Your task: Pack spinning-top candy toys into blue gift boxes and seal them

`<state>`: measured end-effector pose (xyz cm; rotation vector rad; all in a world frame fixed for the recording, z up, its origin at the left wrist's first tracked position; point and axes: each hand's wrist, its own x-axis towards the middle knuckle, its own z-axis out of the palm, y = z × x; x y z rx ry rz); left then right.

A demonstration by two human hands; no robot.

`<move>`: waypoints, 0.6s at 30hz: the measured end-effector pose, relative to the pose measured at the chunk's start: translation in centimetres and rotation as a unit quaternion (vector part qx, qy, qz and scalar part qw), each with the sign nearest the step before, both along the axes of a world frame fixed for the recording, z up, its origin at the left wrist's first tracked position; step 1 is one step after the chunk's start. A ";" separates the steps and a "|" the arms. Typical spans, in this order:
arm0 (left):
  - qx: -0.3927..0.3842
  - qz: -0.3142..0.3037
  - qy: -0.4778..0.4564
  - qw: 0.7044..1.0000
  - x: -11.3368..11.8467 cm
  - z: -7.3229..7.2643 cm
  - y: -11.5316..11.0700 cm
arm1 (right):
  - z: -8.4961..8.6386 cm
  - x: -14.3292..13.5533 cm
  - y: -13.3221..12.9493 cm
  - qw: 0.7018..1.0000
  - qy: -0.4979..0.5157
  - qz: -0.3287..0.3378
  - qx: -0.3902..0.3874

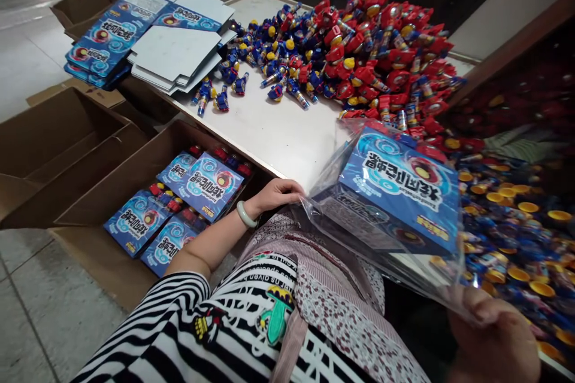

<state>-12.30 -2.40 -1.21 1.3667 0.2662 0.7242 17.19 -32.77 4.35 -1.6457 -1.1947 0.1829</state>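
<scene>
Holding a box (399, 185) inside a clear bag (381, 233), tilted at the near edge of the table (291, 137), toward its right. Cannot tell if resting on that edge or held just off it. With the left hand (281, 194), right by the table's near edge, pinching the bag's left side, with thumb and fingers pressed together on the film. With the right hand (494, 332), on the near side of the table and farther right, seemingly pinching the bag's opposite corner between thumb and curled fingers; too blurred to tell exactly how firmly.

Judging by the flat faces and straight edges, likely to handle like thin card: stiff along edges and corners, easily dented in mid-panel. Probably light if empty, a good deal heavier if filled; cannot see inside. Expect slipperiness from the glossy film, both under the fingertips and against the printed card. Likely to slide about in the bag if tipped. Avoid hard tugs on the slack plastic, liable to stretch or split. Best to take hold of the box through the film, by two opposite sides, with palms flat and pressure spread near the corners. For the film alone, gather a fold rather than a single layer.

Across the far part of the table, see red toys (390, 66) and blue toys (283, 42); at its left end, flat boxes (112, 36); below its near left edge, packed boxes (139, 221) in a carton (90, 263).
</scene>
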 end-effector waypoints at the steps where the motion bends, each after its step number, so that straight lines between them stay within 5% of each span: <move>1: 0.012 0.002 -0.008 1.000 -0.1 0.4 0.4 | 0.1 0.2 0.1 0.997 0.071 0.014 0.013; 3: 0.054 -0.021 -0.024 0.998 -0.5 1.3 1.3 | 0.4 0.5 0.4 0.979 0.203 0.010 0.032; 5: 0.095 -0.111 -0.015 0.989 -0.8 2.2 2.3 | 0.7 0.6 0.8 0.962 0.272 -0.031 0.026; 8: 0.059 -0.217 -0.007 0.974 -0.3 2.8 2.9 | 1.1 0.2 1.8 0.928 0.356 -0.105 0.022; 13: -0.175 -0.124 -0.101 0.971 1.5 1.5 0.7 | 1.4 -1.2 3.5 0.834 0.511 -0.204 0.035; 18: -0.194 -0.084 -0.140 0.967 -0.3 0.1 -1.9 | 1.3 -2.2 2.9 0.817 0.527 -0.230 0.041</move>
